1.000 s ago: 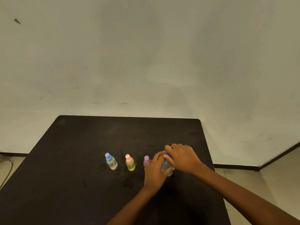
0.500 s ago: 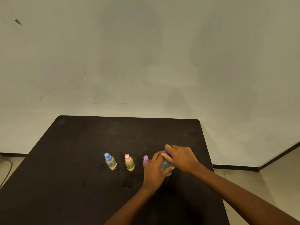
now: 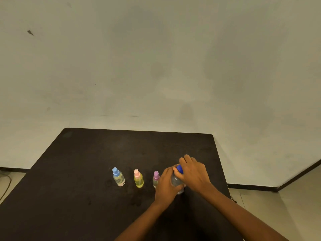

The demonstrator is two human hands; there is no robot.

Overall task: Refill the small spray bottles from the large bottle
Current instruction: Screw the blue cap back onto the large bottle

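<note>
A pale, blotchy wall (image 3: 156, 58) filled the upper half of the frame, with a small dark mark (image 3: 30, 32) at its upper left; below it a dark table (image 3: 86, 171) spread across the lower half, its far edge running just under the middle of the frame and its right edge slanting down toward the lower right; a strip of light floor (image 3: 286, 206) showed at the lower right, bordered by a dark skirting line. Two bare forearms rose from the bottom edge toward the centre right of the table; the left hand (image 3: 165, 187) was wrapped around the clear body of the large bottle (image 3: 176, 181), fingers curled about its near side; the right hand (image 3: 193, 173) lay over the top of that bottle, thumb and fingers closed on the blue cap (image 3: 179, 169); the large bottle stood upright on the table at lower centre right, mostly hidden by both hands. To its left three small spray bottles stood upright in a row, apart from one another; the purple-capped bottle (image 3: 155, 179) stood just beside the left hand, partly hidden by it; the pink-capped bottle (image 3: 138, 179), with yellowish contents, stood next; the blue-capped bottle (image 3: 118, 177), with clear contents, stood farthest left.
</note>
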